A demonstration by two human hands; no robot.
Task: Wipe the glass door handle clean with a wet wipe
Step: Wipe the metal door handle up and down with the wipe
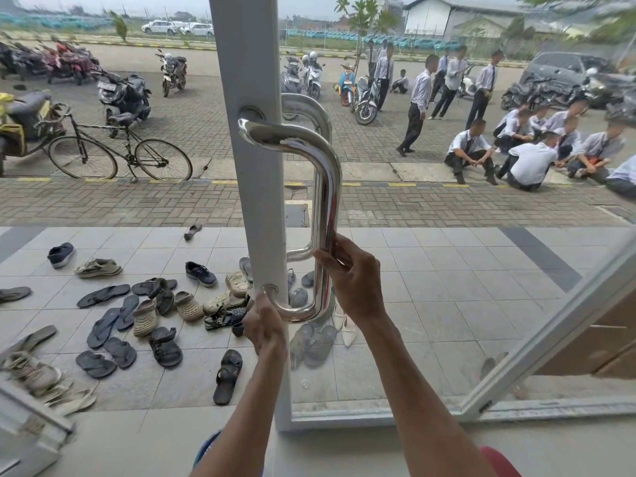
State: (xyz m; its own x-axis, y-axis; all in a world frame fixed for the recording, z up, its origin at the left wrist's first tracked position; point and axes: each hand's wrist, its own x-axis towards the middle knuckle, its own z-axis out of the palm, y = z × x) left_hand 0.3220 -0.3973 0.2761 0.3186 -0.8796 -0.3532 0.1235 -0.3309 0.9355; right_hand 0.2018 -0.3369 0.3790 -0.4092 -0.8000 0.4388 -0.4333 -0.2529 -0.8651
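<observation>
A shiny chrome D-shaped door handle (pixel 327 187) is fixed to the white frame (pixel 254 187) of a glass door. My right hand (pixel 354 280) grips the lower part of the handle's vertical bar, fingers wrapped around it. My left hand (pixel 263 325) is closed at the door frame's edge, beside the handle's lower mounting point. I see no wet wipe; if one is held, a hand hides it. A second, matching handle (pixel 309 111) shows through the glass on the outer side.
Through the glass, several sandals and shoes (pixel 144 315) lie scattered on the tiled porch. A bicycle (pixel 117 149), motorbikes and a group of people (pixel 516 149) are in the paved yard beyond. Another white door frame (pixel 550 339) leans open at the right.
</observation>
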